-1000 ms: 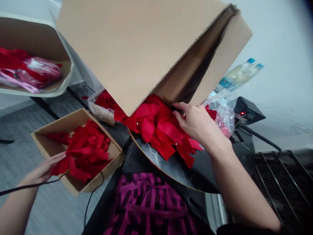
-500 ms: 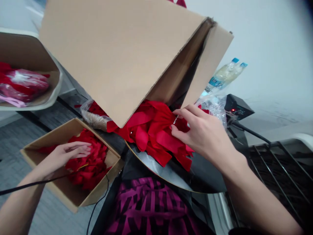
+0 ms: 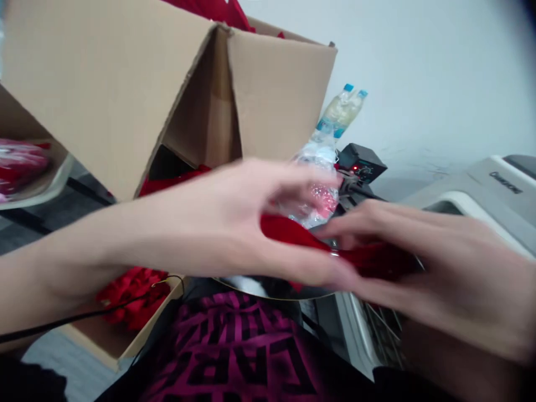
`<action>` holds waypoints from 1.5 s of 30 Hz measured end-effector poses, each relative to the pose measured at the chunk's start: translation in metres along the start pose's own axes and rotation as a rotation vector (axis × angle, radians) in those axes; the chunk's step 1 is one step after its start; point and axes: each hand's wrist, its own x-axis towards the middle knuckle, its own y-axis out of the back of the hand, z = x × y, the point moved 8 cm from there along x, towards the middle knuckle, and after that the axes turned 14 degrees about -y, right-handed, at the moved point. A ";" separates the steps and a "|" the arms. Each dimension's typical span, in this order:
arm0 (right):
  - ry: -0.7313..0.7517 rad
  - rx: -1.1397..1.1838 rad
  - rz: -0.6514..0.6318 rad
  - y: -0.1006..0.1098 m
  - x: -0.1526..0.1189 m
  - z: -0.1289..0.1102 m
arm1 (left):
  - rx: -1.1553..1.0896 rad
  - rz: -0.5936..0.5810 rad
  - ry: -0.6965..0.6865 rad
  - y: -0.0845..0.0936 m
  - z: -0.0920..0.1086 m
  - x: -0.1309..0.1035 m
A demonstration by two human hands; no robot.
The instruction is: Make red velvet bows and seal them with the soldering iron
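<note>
A red fabric piece [image 3: 288,230] with a small shiny spot is stretched between my two hands, close to the camera. My left hand [image 3: 251,223] curves round its left part, fingers blurred. On the right, my right hand [image 3: 435,268] is closed on the other end of the cloth. Beneath them is a dark round surface with a thin gold edge [image 3: 288,299]. More red fabric [image 3: 167,181] shows behind my left forearm, at the opening of a large cardboard box [image 3: 104,89].
An open carton [image 3: 113,357] holding red pieces [image 3: 136,296] stands low on the left. Behind are two bottles [image 3: 341,111], a black device [image 3: 362,163] with a red light and a clear plastic bag. A white machine [image 3: 502,184] is at the right; thin black cables hang by my left arm.
My left hand has moved from above the low carton to the red fabric. My right hand has moved right and lifted a piece towards the camera. The view has shifted right.
</note>
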 end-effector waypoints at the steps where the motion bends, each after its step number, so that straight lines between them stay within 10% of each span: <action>1: 0.008 0.030 -0.074 -0.006 0.001 0.003 | 0.007 -0.111 0.000 -0.016 -0.001 0.013; 6: -0.177 0.076 0.114 -0.018 0.044 0.097 | -0.098 -0.303 0.220 -0.051 -0.040 0.027; 10: -0.112 -0.278 -0.168 -0.101 0.093 0.167 | -0.118 -0.400 0.294 -0.062 -0.073 0.035; 14: -0.105 -0.275 -0.176 -0.132 0.117 0.199 | 0.057 -0.309 0.301 -0.055 -0.100 0.055; 17: -0.136 -0.208 -0.062 -0.115 0.116 0.203 | 0.132 -0.245 0.301 -0.053 -0.114 0.060; 20: -0.183 -0.079 0.118 -0.080 0.103 0.193 | 0.070 0.060 0.259 -0.036 -0.118 0.065; 24: -0.027 0.350 0.126 -0.054 0.075 0.149 | -0.612 0.388 0.359 -0.035 -0.129 0.067; 27: 0.065 0.467 0.044 -0.054 0.061 0.126 | -0.867 0.368 0.426 -0.043 -0.130 0.069; 34: -0.536 1.071 -0.292 -0.110 0.046 0.146 | -0.541 0.487 0.336 -0.022 -0.123 0.061; 41: -0.465 0.945 0.121 -0.086 0.042 0.143 | -0.556 0.404 0.294 -0.029 -0.111 0.067; 45: -0.364 0.832 0.127 -0.079 0.040 0.144 | -0.475 0.456 0.255 -0.025 -0.110 0.065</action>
